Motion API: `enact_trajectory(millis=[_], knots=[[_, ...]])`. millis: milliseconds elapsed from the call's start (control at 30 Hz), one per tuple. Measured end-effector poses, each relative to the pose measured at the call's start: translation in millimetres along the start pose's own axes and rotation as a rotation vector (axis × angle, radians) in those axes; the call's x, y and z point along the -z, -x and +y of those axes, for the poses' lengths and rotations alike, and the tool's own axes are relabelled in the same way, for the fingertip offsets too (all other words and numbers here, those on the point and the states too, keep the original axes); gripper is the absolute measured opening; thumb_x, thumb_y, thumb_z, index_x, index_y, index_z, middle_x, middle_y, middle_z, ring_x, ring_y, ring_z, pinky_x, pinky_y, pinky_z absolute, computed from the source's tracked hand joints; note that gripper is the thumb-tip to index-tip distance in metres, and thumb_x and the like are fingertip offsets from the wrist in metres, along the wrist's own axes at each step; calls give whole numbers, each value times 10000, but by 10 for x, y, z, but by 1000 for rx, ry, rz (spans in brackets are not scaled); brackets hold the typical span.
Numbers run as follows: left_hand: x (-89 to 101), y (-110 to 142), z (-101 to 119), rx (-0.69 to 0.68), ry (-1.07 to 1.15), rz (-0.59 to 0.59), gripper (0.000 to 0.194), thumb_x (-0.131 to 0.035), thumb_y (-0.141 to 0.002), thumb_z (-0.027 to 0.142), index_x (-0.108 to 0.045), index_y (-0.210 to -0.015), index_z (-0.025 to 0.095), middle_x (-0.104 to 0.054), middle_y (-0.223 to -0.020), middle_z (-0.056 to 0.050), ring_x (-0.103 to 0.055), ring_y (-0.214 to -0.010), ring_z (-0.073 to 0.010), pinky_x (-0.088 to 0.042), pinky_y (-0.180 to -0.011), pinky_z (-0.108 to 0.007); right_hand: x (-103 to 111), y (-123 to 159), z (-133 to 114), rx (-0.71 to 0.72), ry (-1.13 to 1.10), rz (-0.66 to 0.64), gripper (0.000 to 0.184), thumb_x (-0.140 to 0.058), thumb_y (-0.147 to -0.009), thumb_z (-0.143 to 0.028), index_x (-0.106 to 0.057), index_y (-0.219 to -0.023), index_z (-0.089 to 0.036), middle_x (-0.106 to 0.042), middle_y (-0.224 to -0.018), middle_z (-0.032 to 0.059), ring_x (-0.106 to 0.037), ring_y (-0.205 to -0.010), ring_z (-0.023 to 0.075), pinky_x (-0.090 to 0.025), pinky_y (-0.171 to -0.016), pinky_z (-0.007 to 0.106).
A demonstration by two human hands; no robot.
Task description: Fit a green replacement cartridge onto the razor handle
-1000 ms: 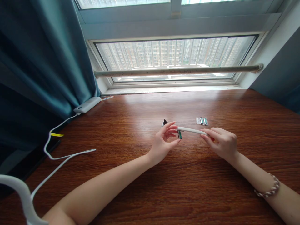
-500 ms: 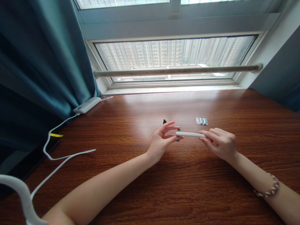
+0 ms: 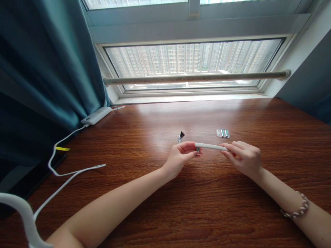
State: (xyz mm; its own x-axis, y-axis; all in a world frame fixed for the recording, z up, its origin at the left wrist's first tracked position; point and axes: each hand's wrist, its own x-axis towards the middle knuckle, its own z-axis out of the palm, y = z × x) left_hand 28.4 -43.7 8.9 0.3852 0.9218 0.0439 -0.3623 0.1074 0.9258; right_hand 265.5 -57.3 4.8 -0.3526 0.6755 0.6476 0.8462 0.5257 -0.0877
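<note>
My left hand (image 3: 181, 154) is closed around a small razor cartridge (image 3: 197, 150) with a green strip, mostly hidden by the fingers. A slim white razor handle (image 3: 210, 146) runs from that cartridge towards the right, roughly level. Its far end is pinched between the thumb and fingers of my right hand (image 3: 241, 155). Cartridge and handle meet at my left fingertips, but I cannot tell whether they are joined. Just beyond my left hand lies a thin silvery piece with a dark, ragged-looking head (image 3: 181, 135).
A clear pack with two cartridges (image 3: 223, 133) lies behind my right hand on the brown wooden table (image 3: 165, 213). To the left are a white power strip (image 3: 97, 116), a white cable (image 3: 69, 175) and a curved white tube (image 3: 22, 210). A blue curtain (image 3: 51, 62) hangs beside the window.
My left fingers, spread before, have closed in around the cartridge. The handle's left end has risen slightly. More of the silvery piece behind my hand now shows.
</note>
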Motion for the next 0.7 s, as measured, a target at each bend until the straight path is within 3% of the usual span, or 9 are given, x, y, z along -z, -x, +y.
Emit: enact_trajectory(millis=[367, 567, 700], knots=[[-27, 9, 18, 26, 77, -50, 219, -630, -712, 160, -602, -928, 136, -666, -904, -101, -615, -876, -222, -436, -850, -417, -30, 4, -17, -68, -4, 10, 191, -553, -791, -341, -667, -872, -211, -527, -540, -17, -480, -539, 104, -314, -563, 224], [-31, 2, 23, 44, 187, -52, 298, -615, -729, 153, -570, -1023, 142, -650, -960, -120, -606, -920, -239, -393, -902, -432, -22, 2, -21, -91, 37, 21, 191, -547, -795, -348, -669, -870, -220, -525, -533, -20, -478, -536, 102, -307, -564, 224], [-36, -7, 28, 59, 202, -50, 395, -667, -667, 113, -563, -1047, 141, -634, -1007, -116, -591, -958, -241, -358, -946, -409, -44, 12, -10, -66, 49, -3, 192, -555, -788, -354, -668, -874, -225, -528, -530, -21, -482, -540, 102, -300, -562, 226]])
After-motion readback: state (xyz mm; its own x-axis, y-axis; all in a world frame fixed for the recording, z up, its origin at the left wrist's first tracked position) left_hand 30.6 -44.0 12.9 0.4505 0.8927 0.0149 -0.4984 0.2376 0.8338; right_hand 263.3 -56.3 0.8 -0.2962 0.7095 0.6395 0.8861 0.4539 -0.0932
